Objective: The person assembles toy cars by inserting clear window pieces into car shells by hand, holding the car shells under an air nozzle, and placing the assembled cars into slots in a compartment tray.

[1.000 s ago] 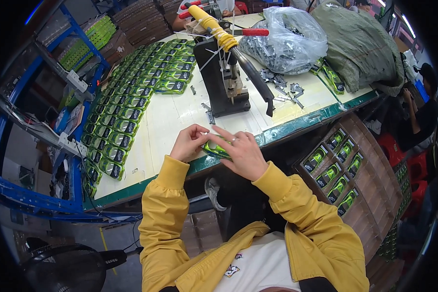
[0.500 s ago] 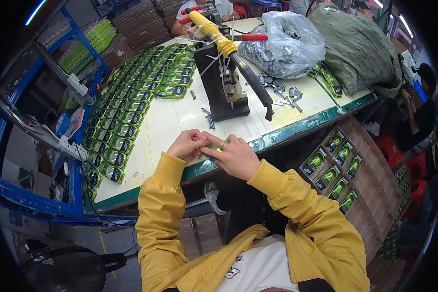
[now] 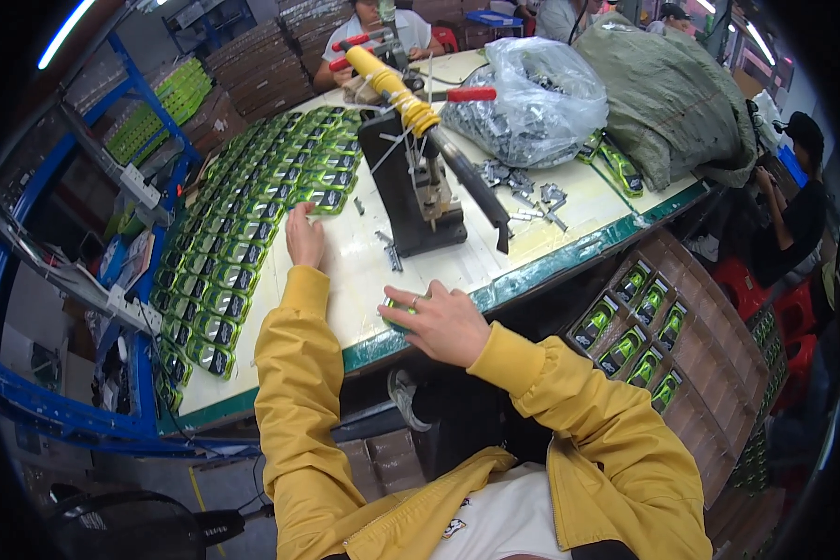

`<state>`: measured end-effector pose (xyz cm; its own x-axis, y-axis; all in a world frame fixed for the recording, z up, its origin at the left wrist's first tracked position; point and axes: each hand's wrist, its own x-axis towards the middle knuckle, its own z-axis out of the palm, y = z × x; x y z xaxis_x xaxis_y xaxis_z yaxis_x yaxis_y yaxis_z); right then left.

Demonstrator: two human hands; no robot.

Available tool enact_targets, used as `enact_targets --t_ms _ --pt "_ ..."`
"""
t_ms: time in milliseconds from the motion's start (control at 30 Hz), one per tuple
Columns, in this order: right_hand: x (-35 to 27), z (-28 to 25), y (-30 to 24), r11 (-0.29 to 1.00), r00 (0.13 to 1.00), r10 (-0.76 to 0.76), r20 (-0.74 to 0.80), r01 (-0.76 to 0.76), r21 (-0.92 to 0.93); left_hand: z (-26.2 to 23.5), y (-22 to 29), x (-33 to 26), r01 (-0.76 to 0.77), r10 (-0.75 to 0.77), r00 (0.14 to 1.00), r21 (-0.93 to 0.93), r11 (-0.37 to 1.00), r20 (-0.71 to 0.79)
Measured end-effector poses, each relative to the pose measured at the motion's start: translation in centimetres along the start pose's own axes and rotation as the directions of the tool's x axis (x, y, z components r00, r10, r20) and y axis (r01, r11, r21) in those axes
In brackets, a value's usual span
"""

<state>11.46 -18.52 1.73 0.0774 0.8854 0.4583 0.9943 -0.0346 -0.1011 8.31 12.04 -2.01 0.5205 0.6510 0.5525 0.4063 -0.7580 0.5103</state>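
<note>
My left hand (image 3: 305, 235) is stretched forward over the table, its fingers extended at the near edge of the laid-out rows of green-and-black plastic pieces (image 3: 224, 271). Its fingertips are close to the end piece of one row; whether they touch it I cannot tell. Near the table's front edge my right hand (image 3: 446, 325) has its fingers over another green-and-black piece (image 3: 397, 314), mostly hidden beneath them. Ahead of my hands stands a black hand press (image 3: 394, 182) with a yellow-wrapped lever. Small metal clips (image 3: 389, 250) lie beside its base.
Behind the press, a clear bag (image 3: 532, 103) of metal parts sits beside a large green sack (image 3: 667, 103). Loose metal clips (image 3: 551, 201) lie to the right. A brown divided tray (image 3: 709, 345) with several green pieces is below right. People sit at the far side and right.
My left hand has let go of the small green piece and moved forward and left to the rows. My right hand keeps the piece, slightly lower. The view has shifted a little.
</note>
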Motion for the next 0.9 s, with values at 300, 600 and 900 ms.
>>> enact_targets --t_ms 300,600,900 --pt "-1.6 -1.3 -1.4 0.977 0.997 0.076 0.022 -0.079 0.197 -0.5 0.5 3.4 -0.187 0.079 0.961 0.409 0.893 0.266" --pt "-8.0 -3.8 1.1 -0.430 0.742 0.542 0.395 -0.159 0.889 -3.6 3.2 -3.7 -0.178 0.163 0.984 0.433 0.884 0.071" --pt "-6.0 -4.3 4.3 -0.878 0.783 0.413 0.465 0.206 0.433 -0.1 9.8 -8.2 -0.251 0.258 0.958 -0.069 0.966 0.123"
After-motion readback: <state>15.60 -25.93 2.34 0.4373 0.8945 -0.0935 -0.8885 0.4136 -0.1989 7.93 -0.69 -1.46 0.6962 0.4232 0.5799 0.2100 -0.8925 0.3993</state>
